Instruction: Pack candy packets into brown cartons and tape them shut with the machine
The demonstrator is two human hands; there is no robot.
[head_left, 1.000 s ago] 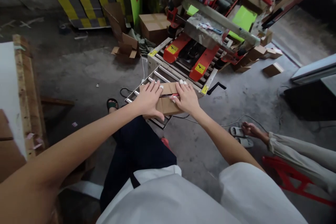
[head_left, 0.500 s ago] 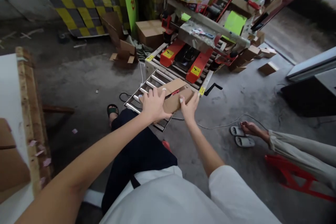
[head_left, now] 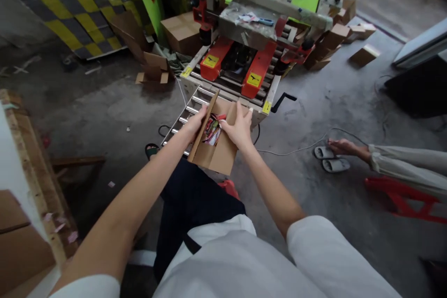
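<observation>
Brown cardboard box [head_left: 223,158] at centre of frame, flaps parted, over right part of roller conveyor [head_left: 199,101]. Left hand [head_left: 196,123] grips box by left flap. Right hand [head_left: 239,126] holds right flap, thumb over small colourful packets [head_left: 211,132] inside. Red-and-grey machine [head_left: 256,67] upper middle. Grey slippers [head_left: 335,165] at right, beside another person's bare foot [head_left: 347,147].

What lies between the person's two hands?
In the head view, an open cardboard box with small colourful items lies between left hand and right hand.
</observation>
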